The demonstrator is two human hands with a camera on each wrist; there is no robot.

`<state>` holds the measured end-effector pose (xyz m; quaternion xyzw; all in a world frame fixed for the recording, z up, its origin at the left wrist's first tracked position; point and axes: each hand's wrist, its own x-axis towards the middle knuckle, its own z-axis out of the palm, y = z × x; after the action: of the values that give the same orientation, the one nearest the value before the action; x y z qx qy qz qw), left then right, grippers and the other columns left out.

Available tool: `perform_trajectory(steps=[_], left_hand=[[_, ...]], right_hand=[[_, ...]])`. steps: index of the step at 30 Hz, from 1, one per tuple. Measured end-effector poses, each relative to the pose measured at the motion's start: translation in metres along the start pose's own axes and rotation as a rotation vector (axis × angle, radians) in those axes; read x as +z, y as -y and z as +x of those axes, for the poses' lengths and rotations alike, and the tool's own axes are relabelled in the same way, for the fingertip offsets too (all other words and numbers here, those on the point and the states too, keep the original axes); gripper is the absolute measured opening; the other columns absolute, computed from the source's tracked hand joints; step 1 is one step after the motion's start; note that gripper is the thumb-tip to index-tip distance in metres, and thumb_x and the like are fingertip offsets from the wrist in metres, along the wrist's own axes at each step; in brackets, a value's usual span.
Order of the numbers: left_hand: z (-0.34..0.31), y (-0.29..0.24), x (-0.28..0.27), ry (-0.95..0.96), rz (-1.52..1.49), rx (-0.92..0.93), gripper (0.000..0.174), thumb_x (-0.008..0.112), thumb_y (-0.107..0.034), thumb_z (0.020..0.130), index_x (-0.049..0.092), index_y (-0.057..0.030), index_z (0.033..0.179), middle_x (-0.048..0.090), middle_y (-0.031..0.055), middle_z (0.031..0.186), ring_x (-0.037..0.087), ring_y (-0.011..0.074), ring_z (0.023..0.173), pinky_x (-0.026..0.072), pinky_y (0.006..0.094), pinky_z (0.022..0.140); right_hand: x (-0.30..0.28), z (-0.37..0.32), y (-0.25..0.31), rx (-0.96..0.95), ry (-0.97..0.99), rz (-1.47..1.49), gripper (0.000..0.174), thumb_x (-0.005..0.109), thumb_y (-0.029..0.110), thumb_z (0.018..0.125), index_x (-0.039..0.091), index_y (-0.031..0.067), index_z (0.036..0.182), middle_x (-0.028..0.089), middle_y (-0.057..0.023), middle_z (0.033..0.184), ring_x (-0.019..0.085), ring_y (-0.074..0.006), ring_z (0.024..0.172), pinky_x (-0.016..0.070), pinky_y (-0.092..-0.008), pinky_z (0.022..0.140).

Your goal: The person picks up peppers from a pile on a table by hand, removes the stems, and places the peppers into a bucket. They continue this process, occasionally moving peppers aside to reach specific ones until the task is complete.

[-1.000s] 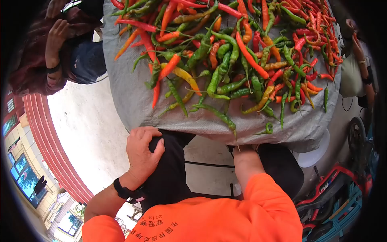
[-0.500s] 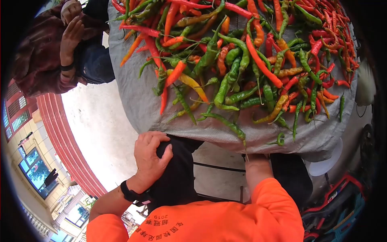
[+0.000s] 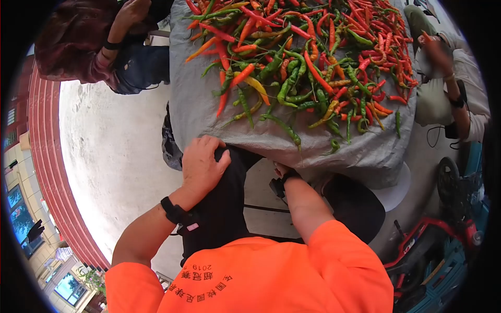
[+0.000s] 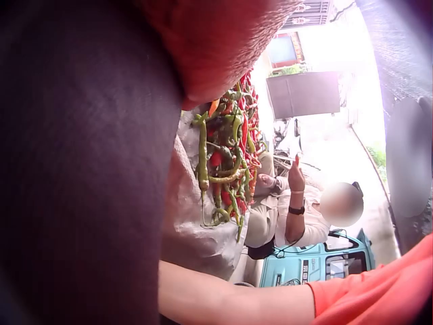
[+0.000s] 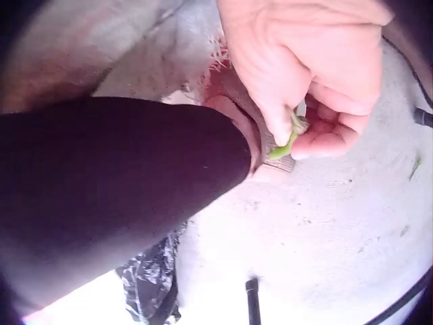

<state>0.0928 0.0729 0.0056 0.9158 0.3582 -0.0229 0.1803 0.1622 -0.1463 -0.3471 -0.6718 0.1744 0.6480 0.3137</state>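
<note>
My left hand rests on the knee of my dark trousers, fingers bent loosely over it, beside the edge of a grey sheet. My right hand is low between my knees, below the sheet's front edge. Between its thumb and fingertips it pinches a small green piece with a crumpled, brownish-green end; whether it is a chili or only a stem, I cannot tell. In the head view most of this hand is hidden. Red, orange and green chilies lie heaped across the sheet.
One person's arm is at the far left; another person sits at the right. A black plastic bag lies on the concrete floor. A red-framed wheeled thing stands at lower right, and a small green scrap lies on the floor.
My right hand has drawn back from under the sheet's edge and moved left between my knees. The left hand stays on the knee. The head view has shifted, showing more of the person at right.
</note>
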Motion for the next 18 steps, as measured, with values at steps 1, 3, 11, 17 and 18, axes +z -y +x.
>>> perform_trajectory(steps=[1, 3, 11, 17, 18], left_hand=[[-0.003, 0.0, 0.0, -0.005, -0.005, -0.004, 0.015, 0.063, -0.021, 0.074, 0.061, -0.0086, 0.082, 0.058, 0.008, 0.086, 0.054, 0.0289, 0.085, 0.0421, 0.0388, 0.074], [-0.009, 0.002, 0.002, -0.012, 0.009, -0.005, 0.018, 0.063, -0.026, 0.074, 0.062, -0.0103, 0.083, 0.059, 0.0064, 0.086, 0.054, 0.0275, 0.087, 0.042, 0.0398, 0.074], [-0.028, 0.002, 0.004, -0.092, 0.0, 0.02, 0.02, 0.059, -0.027, 0.075, 0.063, -0.0088, 0.081, 0.062, 0.0097, 0.085, 0.056, 0.0303, 0.085, 0.0435, 0.0424, 0.074], [-0.039, -0.002, 0.017, -0.188, 0.032, 0.055, 0.019, 0.058, -0.027, 0.075, 0.064, -0.0085, 0.079, 0.064, 0.0094, 0.082, 0.057, 0.0292, 0.086, 0.0439, 0.0423, 0.073], [-0.038, -0.002, 0.017, -0.187, 0.034, 0.051, 0.019, 0.058, -0.027, 0.075, 0.064, -0.0087, 0.079, 0.064, 0.0095, 0.082, 0.058, 0.0292, 0.086, 0.044, 0.0423, 0.074]], right_hand=[[0.004, -0.019, 0.011, -0.058, 0.017, 0.044, 0.018, 0.06, 0.014, 0.082, 0.053, 0.0108, 0.098, 0.052, -0.0028, 0.087, 0.054, -0.0148, 0.077, 0.0508, -0.0295, 0.062], [0.002, -0.038, 0.027, -0.161, 0.084, -0.089, 0.007, 0.06, 0.01, 0.077, 0.057, 0.0104, 0.083, 0.054, -0.0027, 0.072, 0.056, -0.0148, 0.063, 0.0465, -0.0246, 0.052], [-0.023, -0.143, 0.053, -0.469, 0.26, -1.455, 0.043, 0.052, -0.001, 0.063, 0.069, 0.0122, 0.099, 0.068, -0.0094, 0.089, 0.064, -0.0229, 0.08, 0.0497, -0.0352, 0.067], [-0.057, -0.29, 0.131, -0.695, -0.032, -1.576, 0.026, 0.062, 0.008, 0.068, 0.069, 0.0095, 0.094, 0.068, -0.0109, 0.091, 0.064, -0.0259, 0.086, 0.0499, -0.0348, 0.075], [-0.07, -0.306, 0.149, -0.818, -0.148, -1.5, 0.025, 0.061, 0.008, 0.07, 0.068, 0.0088, 0.094, 0.067, -0.0109, 0.091, 0.064, -0.0261, 0.087, 0.0497, -0.0345, 0.075]])
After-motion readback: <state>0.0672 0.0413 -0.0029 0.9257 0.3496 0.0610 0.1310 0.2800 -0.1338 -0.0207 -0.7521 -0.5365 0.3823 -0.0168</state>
